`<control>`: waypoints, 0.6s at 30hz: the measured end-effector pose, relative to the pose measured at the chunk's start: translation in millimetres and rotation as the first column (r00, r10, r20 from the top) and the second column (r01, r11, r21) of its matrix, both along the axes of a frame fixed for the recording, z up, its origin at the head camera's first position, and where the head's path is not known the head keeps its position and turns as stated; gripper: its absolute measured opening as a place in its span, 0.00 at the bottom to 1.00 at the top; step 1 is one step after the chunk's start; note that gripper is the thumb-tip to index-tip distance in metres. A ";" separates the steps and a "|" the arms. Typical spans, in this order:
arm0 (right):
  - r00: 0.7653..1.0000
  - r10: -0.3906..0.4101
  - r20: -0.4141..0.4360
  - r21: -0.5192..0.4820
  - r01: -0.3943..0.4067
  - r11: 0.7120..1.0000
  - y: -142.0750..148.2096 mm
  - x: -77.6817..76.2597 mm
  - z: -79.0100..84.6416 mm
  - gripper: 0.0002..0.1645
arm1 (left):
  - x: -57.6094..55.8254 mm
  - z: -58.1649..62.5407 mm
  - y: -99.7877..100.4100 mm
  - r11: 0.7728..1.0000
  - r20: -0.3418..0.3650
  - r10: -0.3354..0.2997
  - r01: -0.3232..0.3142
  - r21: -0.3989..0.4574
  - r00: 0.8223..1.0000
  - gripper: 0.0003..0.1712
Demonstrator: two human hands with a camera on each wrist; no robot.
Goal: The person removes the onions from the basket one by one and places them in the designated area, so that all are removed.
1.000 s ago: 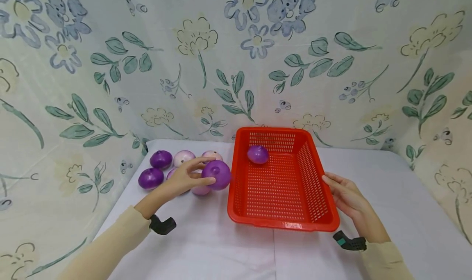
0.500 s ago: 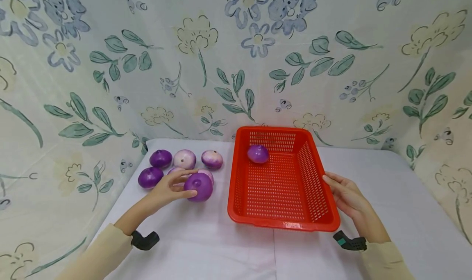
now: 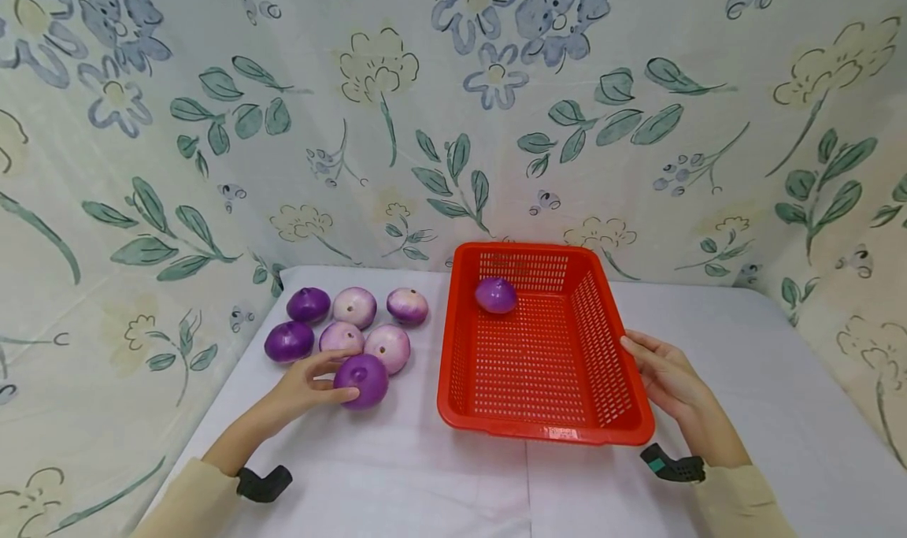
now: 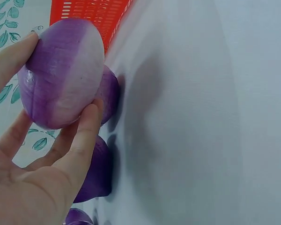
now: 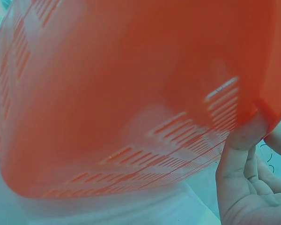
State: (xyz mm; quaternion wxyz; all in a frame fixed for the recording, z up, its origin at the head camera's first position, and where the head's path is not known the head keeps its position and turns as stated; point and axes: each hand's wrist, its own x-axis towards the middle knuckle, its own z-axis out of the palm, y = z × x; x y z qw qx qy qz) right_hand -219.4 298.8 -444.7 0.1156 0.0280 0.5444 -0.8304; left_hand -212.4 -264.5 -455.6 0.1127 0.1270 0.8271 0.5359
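My left hand point(image 3: 309, 382) grips a purple onion point(image 3: 363, 382) between thumb and fingers. In the left wrist view the onion point(image 4: 63, 72) shows a purple side and a paler side, with its shadow falling on the cloth. Behind it, in the head view, several more onions lie in two rows: dark purple ones such as the onion point(image 3: 289, 342) at the left, and pale pink ones such as the onion point(image 3: 388, 348). My right hand point(image 3: 664, 371) pinches the right rim of a red plastic basket point(image 3: 538, 430). One purple onion point(image 3: 496, 295) sits in the basket's far left corner.
A white cloth point(image 3: 453, 491) covers the table. Floral fabric point(image 3: 453, 128) hangs behind and along both sides. The basket's slotted outer wall point(image 5: 131, 93) fills most of the right wrist view.
My left hand has carried its onion left and toward me, away from the basket's left side, uncovering the pale onions behind. My right hand and the basket stay in place.
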 end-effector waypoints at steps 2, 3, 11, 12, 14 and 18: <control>1.000 -0.002 -0.001 -0.001 0.002 1.000 0.0 0.0 0.0 0.11 | 1.1 -2.4 -1.3 1.000 -0.014 -0.003 0.003 -0.003 1.000 0.37; 1.000 -0.003 -0.002 -0.002 0.003 1.000 -0.1 0.0 -0.2 0.11 | 1.5 -3.3 -1.7 1.000 -0.018 -0.006 0.006 -0.001 1.000 0.37; 1.000 -0.009 -0.011 -0.004 0.008 1.000 -0.1 -0.5 -1.7 0.12 | 5.2 -8.6 -4.3 0.998 -0.027 -0.028 0.029 0.048 0.999 0.39; 1.000 -0.009 -0.010 -0.003 0.009 1.000 -0.1 -0.5 -1.6 0.12 | 5.6 -9.3 -4.9 0.999 -0.031 -0.028 0.030 0.041 0.999 0.39; 1.000 -0.010 -0.009 0.001 0.010 1.000 0.0 -0.4 -1.4 0.12 | 6.4 -10.7 -6.1 0.999 -0.037 -0.028 0.029 0.028 0.999 0.39; 1.000 -0.012 0.003 0.008 0.012 1.000 0.0 0.1 -0.5 0.11 | 7.0 -13.1 -8.4 1.000 -0.032 -0.014 0.014 -0.004 0.999 0.39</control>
